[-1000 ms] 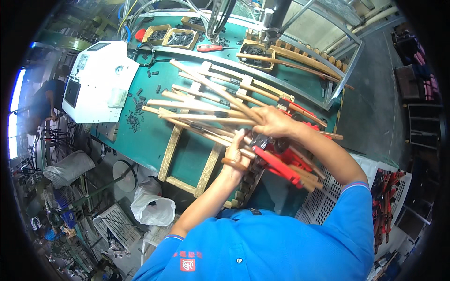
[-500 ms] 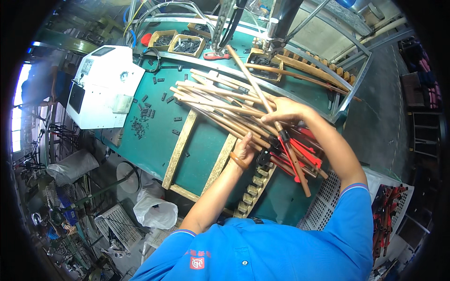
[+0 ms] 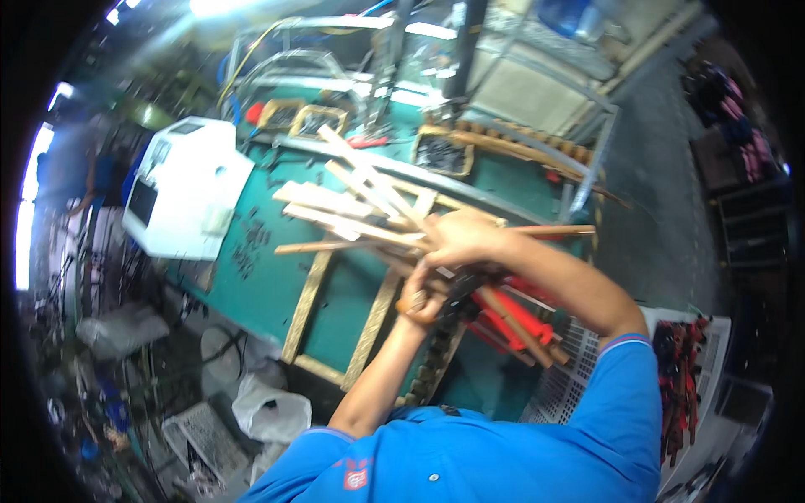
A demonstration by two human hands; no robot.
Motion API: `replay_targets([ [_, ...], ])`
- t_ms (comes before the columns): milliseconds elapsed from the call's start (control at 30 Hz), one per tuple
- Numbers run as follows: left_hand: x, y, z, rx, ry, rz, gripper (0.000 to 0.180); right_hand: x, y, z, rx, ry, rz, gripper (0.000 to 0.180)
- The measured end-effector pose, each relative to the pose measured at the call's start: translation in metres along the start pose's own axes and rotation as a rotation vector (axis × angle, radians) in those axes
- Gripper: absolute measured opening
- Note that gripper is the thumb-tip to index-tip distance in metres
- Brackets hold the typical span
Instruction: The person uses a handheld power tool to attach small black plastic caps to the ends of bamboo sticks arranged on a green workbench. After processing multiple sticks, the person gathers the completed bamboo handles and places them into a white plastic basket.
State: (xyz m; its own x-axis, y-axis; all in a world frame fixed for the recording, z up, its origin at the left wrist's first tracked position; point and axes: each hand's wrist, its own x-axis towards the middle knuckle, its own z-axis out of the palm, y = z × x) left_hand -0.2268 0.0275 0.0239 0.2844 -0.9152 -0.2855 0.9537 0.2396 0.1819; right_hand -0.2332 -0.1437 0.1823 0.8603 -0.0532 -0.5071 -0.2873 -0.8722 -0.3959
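A loose bundle of copper-brown tubes (image 3: 340, 204), smeared by motion, lies slanted between my hands above the bench. My left hand (image 3: 417, 295) is closed around the bundle from below. Over its top, my right hand (image 3: 464, 238) grips the tubes, close beside the left. Black fittings (image 3: 465, 287) and red flat parts (image 3: 521, 325) show at the near right end of the bundle. One tube (image 3: 549, 230) sticks out to the right beyond my right hand. Blur hides which tubes each hand's fingers press on.
Beneath the bundle is a wooden rack (image 3: 303, 298) on the green bench (image 3: 222, 281). Small black parts (image 3: 245, 245) lie scattered near a white machine (image 3: 189, 189). Boxes of black parts (image 3: 444, 157) stand behind a metal rail. Right of me, a crate (image 3: 675, 394) holds red-and-brown pieces.
My right hand has come down and leftward, close to my left hand. The long tube it held upright across the pile now leans in with the others. The view has shifted and blurred.
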Motion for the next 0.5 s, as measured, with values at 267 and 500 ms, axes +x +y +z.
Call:
replay_targets([
  [267,-0.109,0.004,0.04,0.028,0.127,-0.137,0.053,-0.078,-0.066,0.029,0.094,0.098,-0.101,0.048],
  [500,-0.17,-0.015,0.072,0.293,-0.201,-0.121,0.053,-0.19,-0.136,0.074,0.058,0.349,0.045,0.061],
])
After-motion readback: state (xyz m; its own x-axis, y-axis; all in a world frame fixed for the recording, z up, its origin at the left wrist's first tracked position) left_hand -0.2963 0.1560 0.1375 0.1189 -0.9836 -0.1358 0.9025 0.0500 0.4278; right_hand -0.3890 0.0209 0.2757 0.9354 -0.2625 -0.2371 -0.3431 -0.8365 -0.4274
